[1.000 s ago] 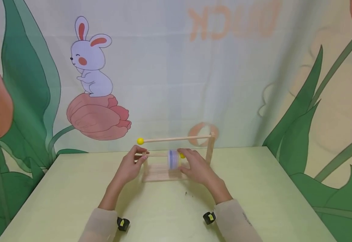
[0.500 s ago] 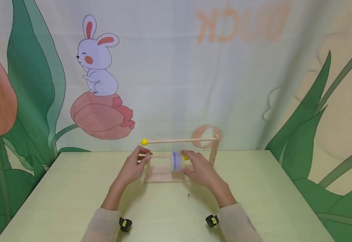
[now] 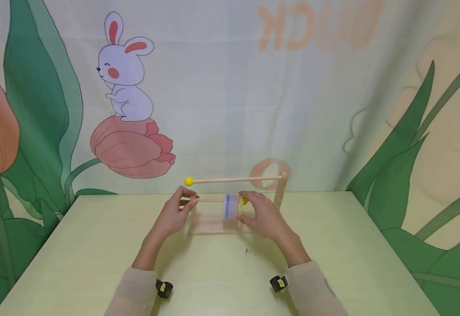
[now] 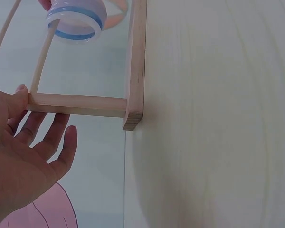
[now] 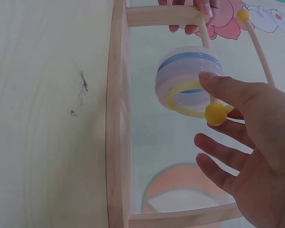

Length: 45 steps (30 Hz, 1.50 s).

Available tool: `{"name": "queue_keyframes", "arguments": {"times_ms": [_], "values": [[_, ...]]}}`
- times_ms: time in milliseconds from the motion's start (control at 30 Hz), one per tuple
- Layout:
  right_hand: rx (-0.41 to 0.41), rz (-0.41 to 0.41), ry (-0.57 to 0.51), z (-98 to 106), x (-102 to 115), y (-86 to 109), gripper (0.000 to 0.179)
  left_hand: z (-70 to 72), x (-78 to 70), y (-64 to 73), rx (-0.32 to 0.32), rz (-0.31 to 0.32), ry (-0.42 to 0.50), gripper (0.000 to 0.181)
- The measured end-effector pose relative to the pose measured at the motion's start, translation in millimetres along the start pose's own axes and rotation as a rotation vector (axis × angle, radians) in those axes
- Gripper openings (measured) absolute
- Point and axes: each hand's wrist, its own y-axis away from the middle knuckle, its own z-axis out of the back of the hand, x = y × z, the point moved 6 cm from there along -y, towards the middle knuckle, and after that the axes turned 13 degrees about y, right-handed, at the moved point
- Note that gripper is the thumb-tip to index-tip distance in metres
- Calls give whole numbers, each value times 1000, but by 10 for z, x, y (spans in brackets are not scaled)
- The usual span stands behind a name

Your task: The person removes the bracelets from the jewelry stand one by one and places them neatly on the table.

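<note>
A wooden stand (image 3: 214, 229) with two rods rests on the table. A stack of pale lilac rings with a blue band (image 3: 230, 206) hangs on its lower rod (image 3: 211, 200). My left hand (image 3: 174, 213) pinches the top of the short post (image 4: 76, 104), where that rod begins. At the rod's other end, my right hand (image 3: 264, 215) holds a yellow ring (image 5: 173, 97) with thumb and fingers, beside a yellow ball (image 5: 215, 114) on the rod tip. In the right wrist view the thumb overlaps the rings, and part of the yellow ring is hidden by the hand.
An upper rod (image 3: 237, 179) with a yellow ball end (image 3: 189, 181) runs above the hands from a tall post (image 3: 280, 193). Small dark marks (image 5: 83, 83) lie on the table (image 3: 95, 245). A curtain printed with a rabbit (image 3: 124, 87) hangs behind.
The head view shifts slightly. My right fingers have edged a little to the right at the yellow ring; my left hand keeps its place on the post.
</note>
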Motion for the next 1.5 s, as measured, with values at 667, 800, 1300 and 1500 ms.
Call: {"name": "queue_keyframes", "arguments": {"times_ms": [667,800,1300,1500], "values": [[-12,-76,-73,121,-72,22,64,11,1,-5,-5,10,-5,24],[5,-83,-72,118,-69,30,63,25,4,-1,-8,9,-2,25],[-13,-78,-60,123,-38,99,53,12,-27,2,-5,-19,-2,25],[-6,-99,-81,128,-57,168,52,19,-14,7,-3,-14,12,26]]}}
